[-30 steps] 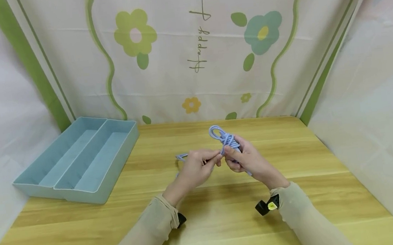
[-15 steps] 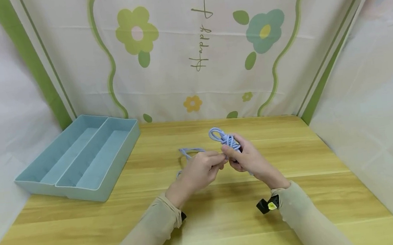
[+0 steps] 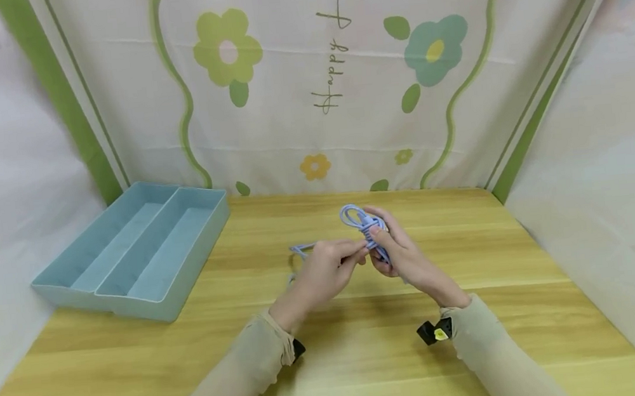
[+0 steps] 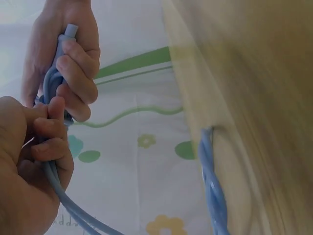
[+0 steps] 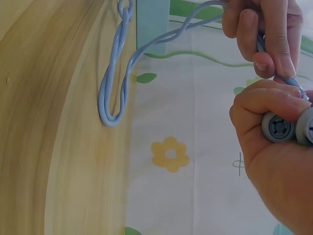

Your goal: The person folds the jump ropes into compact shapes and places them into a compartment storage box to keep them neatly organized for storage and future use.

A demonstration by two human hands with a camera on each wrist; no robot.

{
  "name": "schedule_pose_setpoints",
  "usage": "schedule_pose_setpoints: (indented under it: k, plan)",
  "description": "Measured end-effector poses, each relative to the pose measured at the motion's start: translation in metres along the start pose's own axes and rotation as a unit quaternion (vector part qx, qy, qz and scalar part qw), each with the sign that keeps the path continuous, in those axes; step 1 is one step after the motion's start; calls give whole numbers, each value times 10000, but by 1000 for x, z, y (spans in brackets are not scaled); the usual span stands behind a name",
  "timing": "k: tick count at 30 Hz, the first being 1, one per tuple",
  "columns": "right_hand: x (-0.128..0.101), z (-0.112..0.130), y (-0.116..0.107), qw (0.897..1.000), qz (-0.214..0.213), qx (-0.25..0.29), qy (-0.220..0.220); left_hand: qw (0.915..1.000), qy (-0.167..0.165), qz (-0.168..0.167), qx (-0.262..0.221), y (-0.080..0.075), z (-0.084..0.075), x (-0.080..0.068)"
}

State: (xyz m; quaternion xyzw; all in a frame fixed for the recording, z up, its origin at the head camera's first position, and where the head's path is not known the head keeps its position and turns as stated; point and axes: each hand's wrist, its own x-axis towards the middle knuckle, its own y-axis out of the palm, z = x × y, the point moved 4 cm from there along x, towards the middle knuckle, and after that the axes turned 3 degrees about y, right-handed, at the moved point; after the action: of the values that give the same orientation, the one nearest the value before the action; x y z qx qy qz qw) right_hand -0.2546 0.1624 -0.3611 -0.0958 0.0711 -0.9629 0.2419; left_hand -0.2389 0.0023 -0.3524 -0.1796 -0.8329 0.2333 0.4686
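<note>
A light-blue jump rope is wound into a bundle, with a loop sticking out at its far end. My right hand grips the bundle, thumb across the windings. Two round handle ends show beside that thumb in the right wrist view. With thumb and fingers, my left hand pinches the doubled cord close against the bundle. From the left hand the loose cord trails down, and a twisted length reaches the table in the left wrist view. My fingers hide part of the windings.
A pale-blue two-compartment tray stands at the left of the wooden table. White flower-printed cloth hangs behind the table and along both sides.
The left hand stays at the bundle, shifting slightly as it brings the cord against the windings. My right thumb has moved up over the windings. The head view has shifted slightly.
</note>
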Motion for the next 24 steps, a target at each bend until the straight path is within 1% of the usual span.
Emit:
schedule_pose_setpoints:
  k: [3, 5, 9, 11, 13, 17, 21, 24]
  plan:
    - [-1, 4, -1, 9998, 91, 71, -157, 9999, -127, 17, 7, -3, 3, 1]
    - [-1, 5, -2, 9995, 164, 241, -144, 9997, -245, 73, -51, -5, 7, 0]
    - [-2, 3, -7, 9979, 254, 590, -54, 9961, -686, 346, -439, -7, 18, -3]
    - [-3, 3, -9, 9975, 299, 640, -28, 9921, -922, 456, -718, -9, 24, -4]
    - [-4, 4, -9, 9972, 369, 649, -22, 9884, -1089, 515, -920, -11, 27, -5]
    - [-5, 6, -7, 9967, 432, 686, -5, 9858, -1168, 519, -1088, -13, 31, -6]
    - [-5, 7, -6, 9967, 390, 716, 24, 9867, -1150, 545, -1013, -13, 33, -5]
    - [-3, 9, -5, 9960, 434, 778, -68, 9872, -1137, 603, -942, -11, 36, -1]
